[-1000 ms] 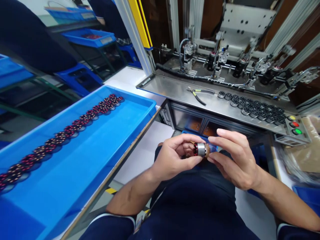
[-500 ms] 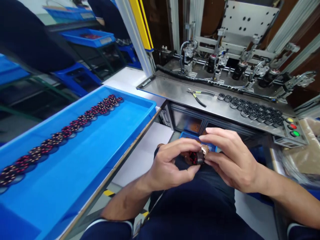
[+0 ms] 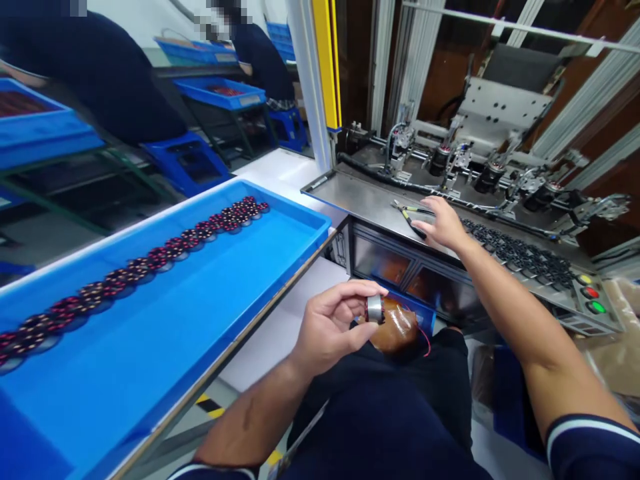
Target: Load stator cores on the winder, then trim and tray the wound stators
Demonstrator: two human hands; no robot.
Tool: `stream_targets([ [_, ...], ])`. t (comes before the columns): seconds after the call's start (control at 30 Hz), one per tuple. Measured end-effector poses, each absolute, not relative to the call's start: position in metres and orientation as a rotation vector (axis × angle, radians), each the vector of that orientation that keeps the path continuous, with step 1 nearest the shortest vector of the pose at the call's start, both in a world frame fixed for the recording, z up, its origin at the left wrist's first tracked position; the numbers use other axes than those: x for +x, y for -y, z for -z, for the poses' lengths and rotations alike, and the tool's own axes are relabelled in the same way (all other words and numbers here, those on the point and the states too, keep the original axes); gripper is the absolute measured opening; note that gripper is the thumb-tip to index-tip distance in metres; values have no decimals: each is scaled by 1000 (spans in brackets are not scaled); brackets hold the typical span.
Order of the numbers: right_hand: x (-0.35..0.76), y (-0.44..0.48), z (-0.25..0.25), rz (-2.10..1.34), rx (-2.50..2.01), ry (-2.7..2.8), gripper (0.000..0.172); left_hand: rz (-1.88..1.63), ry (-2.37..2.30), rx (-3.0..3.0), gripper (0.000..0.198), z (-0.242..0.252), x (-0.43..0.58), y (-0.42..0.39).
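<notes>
My left hand (image 3: 335,327) holds a small wound motor stator (image 3: 375,309) between thumb and fingers, its silver metal rim facing me. My right hand (image 3: 443,225) is over the metal ledge (image 3: 360,197), fingers apart at the handles of the cutting pliers (image 3: 413,217). The pliers lie on the ledge with yellow-and-black handles; whether the fingertips touch them is hard to tell. Below the stator, a brown plastic-wrapped bundle (image 3: 395,330) with a red wire sits in a blue bin (image 3: 425,313).
A long row of wound stators (image 3: 173,250) lies in the blue tray (image 3: 225,293) on the left. Several black cores (image 3: 525,253) cover the ledge beside the button box (image 3: 595,307). A machine with fixtures (image 3: 490,177) stands behind. Co-workers (image 3: 115,80) sit at the far left.
My right hand has left the stator and moved up and forward to the pliers. My left hand keeps the stator. The view has shifted, showing more of the machine's top.
</notes>
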State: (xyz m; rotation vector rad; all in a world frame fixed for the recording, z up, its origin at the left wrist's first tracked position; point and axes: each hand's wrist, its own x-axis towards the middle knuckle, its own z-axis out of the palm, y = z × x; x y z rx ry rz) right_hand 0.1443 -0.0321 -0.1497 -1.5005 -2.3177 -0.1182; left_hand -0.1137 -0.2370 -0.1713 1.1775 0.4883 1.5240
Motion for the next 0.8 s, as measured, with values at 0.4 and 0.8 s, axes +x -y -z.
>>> stream_targets([
  [0.4,141,15,185,-23,-1652,2351,50,-1618,-615,1181,34,178,-116,235],
  [0.8,149,153,163,-1077,-990,1636,50,-1573,-630,1081,34,174,-108,241],
])
